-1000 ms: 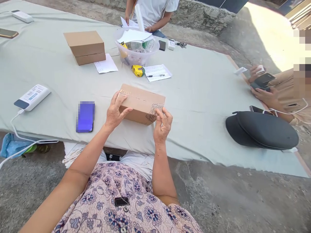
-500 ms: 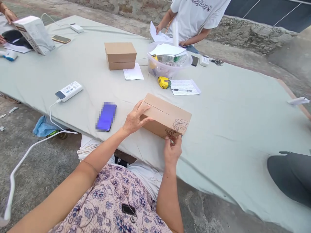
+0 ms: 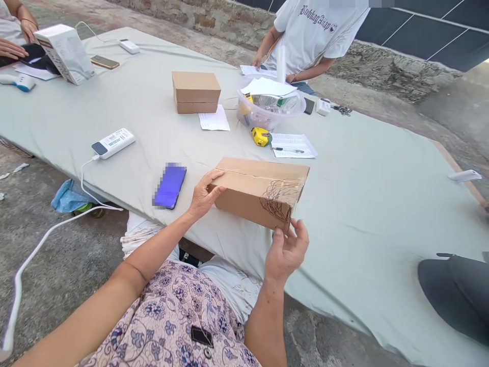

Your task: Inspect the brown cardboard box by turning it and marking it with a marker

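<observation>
Two bare hands hold a scribbled cardboard box [image 3: 254, 193] over a pale green cloth [image 3: 362, 229] — left hand [image 3: 204, 194] spread on its end, right hand [image 3: 286, 252] curled around the near corner.

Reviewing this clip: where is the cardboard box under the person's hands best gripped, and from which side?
Probably by its two short ends, coming from the person's side: the cardboard box lies with a long face toward them, so its ends sit within both hands' reach. The left hand rests at one end, and the right hand is at the opposite corner.
</observation>
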